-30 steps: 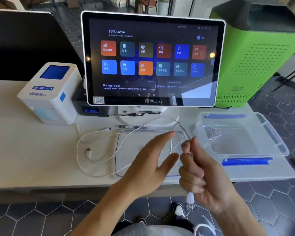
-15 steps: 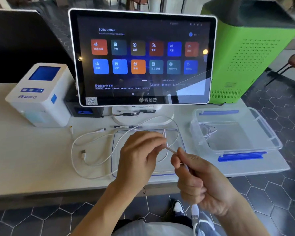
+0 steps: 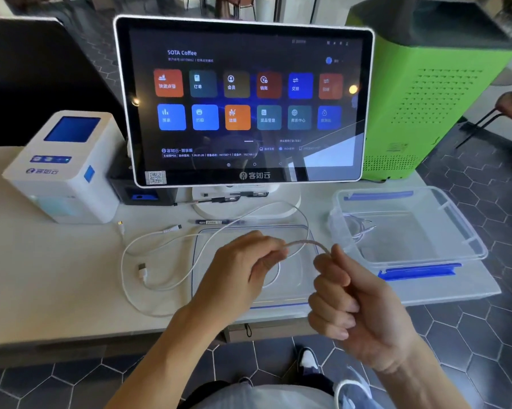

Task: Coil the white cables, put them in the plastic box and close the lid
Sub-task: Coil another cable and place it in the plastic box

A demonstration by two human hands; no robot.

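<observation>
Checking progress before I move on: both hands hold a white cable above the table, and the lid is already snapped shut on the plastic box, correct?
Not quite. Both the left hand and right hand do hold the white cable, but the plastic box is open; its lid lies flat on the table beside it, as the head view shows.

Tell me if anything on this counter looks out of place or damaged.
Nothing looks damaged. The only untidy thing is the white cable, sprawled in loose loops over the counter and the clear lid, one stretch held between the left hand and right hand. The plastic box sits open beside the lid.
</observation>
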